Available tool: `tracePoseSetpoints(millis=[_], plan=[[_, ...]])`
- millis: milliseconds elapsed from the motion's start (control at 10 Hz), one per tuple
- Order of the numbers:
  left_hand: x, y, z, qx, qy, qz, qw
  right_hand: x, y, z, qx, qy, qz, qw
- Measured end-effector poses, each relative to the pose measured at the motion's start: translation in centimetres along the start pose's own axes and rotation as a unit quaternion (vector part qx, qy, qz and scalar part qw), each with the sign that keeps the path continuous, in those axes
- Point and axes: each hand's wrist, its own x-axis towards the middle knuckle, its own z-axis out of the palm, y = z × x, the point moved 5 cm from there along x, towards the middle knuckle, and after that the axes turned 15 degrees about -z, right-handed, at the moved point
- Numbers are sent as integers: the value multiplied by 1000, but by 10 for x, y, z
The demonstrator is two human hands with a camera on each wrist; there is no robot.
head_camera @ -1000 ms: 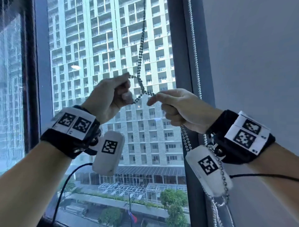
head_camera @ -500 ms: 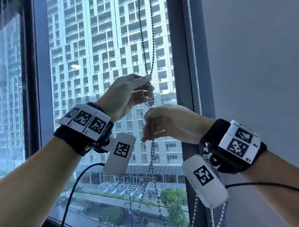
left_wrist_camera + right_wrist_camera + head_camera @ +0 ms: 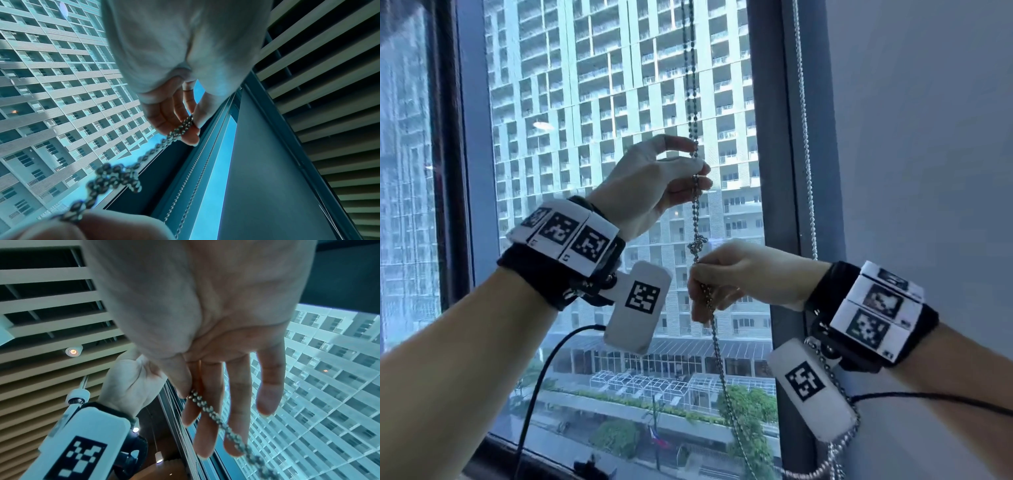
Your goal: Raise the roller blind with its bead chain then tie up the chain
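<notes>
The metal bead chain (image 3: 690, 85) hangs doubled in front of the window, with a small tight knot (image 3: 697, 245) in it. My left hand (image 3: 697, 161) pinches the chain between thumb and fingers just above the knot. My right hand (image 3: 698, 272) pinches both strands right under the knot, and the rest of the chain trails down past the palm. In the left wrist view the left fingertips (image 3: 192, 129) grip the chain and the knot (image 3: 117, 178) lies blurred below them. The right wrist view shows the chain (image 3: 207, 408) held between thumb and forefinger. I cannot make out the blind itself.
A second bead chain (image 3: 804, 137) hangs along the dark window frame (image 3: 770, 154) at the right and loops near the bottom right corner. A grey wall (image 3: 928, 137) stands to the right. Cables run from both wrist devices. A slatted ceiling (image 3: 329, 81) is overhead.
The loose crossing of chain between my hands has drawn into a tight knot. My left hand rose along the chain while my right hand dropped below the knot.
</notes>
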Motion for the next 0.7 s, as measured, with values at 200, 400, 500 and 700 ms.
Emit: tracePoseSetpoints(millis=[200, 400, 500, 700], plan=[[-4, 0, -6, 3, 7, -3, 1000, -2, -1, -12, -15, 24, 29, 999], [-8, -14, -9, 23, -28, -27, 999, -11, -9, -30, 40, 153, -25, 987], [-10, -26, -12, 33, -38, -43, 998, -16, -12, -30, 70, 165, -50, 983], [-19, -46, -24, 61, 14, -70, 996, -35, -25, -32, 90, 240, -85, 963]])
